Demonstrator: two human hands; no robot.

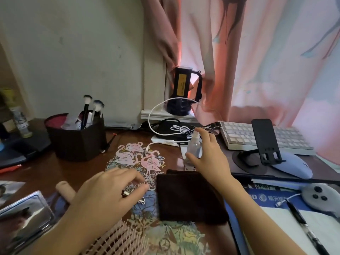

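While upright, one spray bottle (pixel 193 146) in right hand (pixel 208 156) grip; one dark cloth (pixel 187 197) nearby; left hand (pixel 108 192) grip unclear.

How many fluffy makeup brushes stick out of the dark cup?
2. The taller brush stands left, the shorter brush just right of it, both in the dark cup at the back left of the table. More may be hidden inside.

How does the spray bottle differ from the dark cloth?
The spray bottle is clear and upright; the dark cloth is opaque and lies flat, folded. The right hand grips the spray bottle; no hand grips the dark cloth. The spray bottle is slim, the dark cloth broad. Both are near the middle of the desk.
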